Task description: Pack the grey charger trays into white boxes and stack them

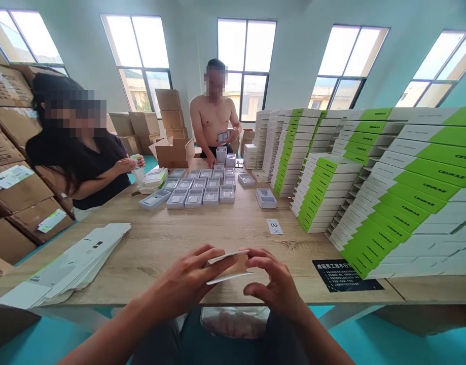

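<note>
Over the near edge of the table, my left hand [187,276] grips a white carton [229,277] between its fingers and thumb. The carton is partly opened out, with a gap between its upper and lower panels. My right hand [276,284] is at the carton's right end, thumb and fingers spread apart, fingertips at the upper panel's edge. To the left lies a fanned stack of flat white cartons [84,256] with green edging. Beyond my hands, a small white card [274,226] rests on the wooden table [152,243].
Grey-white trays [194,197] stand in rows mid-table. Tall stacks of green-and-white boxes [400,203] line the right side, beside a black printed sheet [347,275]. One person [84,152] handles a carton at left; another [213,116] reaches toward the trays. Brown cardboard boxes [20,177] are piled at left.
</note>
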A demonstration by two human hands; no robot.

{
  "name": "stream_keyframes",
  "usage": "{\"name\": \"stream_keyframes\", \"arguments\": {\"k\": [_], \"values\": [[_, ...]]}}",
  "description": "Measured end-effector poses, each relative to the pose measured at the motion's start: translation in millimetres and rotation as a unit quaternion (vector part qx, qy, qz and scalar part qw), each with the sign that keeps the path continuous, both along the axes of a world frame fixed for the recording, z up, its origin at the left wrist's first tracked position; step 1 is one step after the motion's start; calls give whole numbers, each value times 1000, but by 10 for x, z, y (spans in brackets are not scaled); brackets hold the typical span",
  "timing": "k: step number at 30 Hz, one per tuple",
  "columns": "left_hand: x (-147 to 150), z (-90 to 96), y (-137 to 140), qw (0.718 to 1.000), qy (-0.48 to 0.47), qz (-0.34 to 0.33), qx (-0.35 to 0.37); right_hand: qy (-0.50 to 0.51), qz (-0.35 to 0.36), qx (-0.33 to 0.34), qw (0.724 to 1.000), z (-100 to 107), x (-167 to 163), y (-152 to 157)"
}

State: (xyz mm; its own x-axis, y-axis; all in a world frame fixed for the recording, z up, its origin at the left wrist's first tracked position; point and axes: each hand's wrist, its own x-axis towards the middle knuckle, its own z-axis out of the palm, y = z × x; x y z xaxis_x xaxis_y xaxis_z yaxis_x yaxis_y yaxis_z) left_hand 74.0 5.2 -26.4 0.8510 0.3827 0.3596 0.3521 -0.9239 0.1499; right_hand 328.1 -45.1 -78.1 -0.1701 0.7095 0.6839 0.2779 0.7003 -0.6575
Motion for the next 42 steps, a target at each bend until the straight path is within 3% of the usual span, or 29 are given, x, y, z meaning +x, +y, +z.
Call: {"name": "stream_keyframes", "arguments": {"k": [3, 6, 10, 13, 17, 21, 24, 26, 29, 32, 35, 38, 42], "values": [[33, -75, 10, 999, -20, -12, 26, -57, -34, 43, 997, -49, -75, -14], [59, -147, 13, 999, -47, -3, 26, -66, -52, 28, 996, -30, -143, -20], [68, -243, 6, 998, -62, 6, 4, -43, -54, -55, 996, -28, -191, -29], [67, -267, 8, 997, -73, 10, 9, 52, -20, -132, 990, -37, -235, -42], [67, -278, 13, 994, -101, 21, 27, 205, -15, -215, 955, -23, -368, -73], [74, -379, -4, 982, -184, 38, 17, 290, -75, -298, 906, 11, -572, -91], [88, -466, -32, 978, -190, 52, 70, 348, -130, -320, 872, 34, -721, -76], [96, -495, -51, 974, -188, 50, 115, 356, -148, -328, 862, 33, -784, -64], [91, -493, -74, 968, -208, 49, 131, 318, -156, -289, 889, -24, -780, -66], [65, -468, -93, 966, -215, 70, 123, 243, -137, -169, 946, -125, -665, -75], [52, -462, -106, 967, -209, 75, 125, 123, -122, -87, 981, -170, -531, -48], [65, -503, -105, 970, -198, 81, 119, 30, -157, -46, 986, -120, -483, -5], [68, -581, -90, 965, -215, 84, 123, 17, -216, -32, 976, -66, -549, 15]]}}
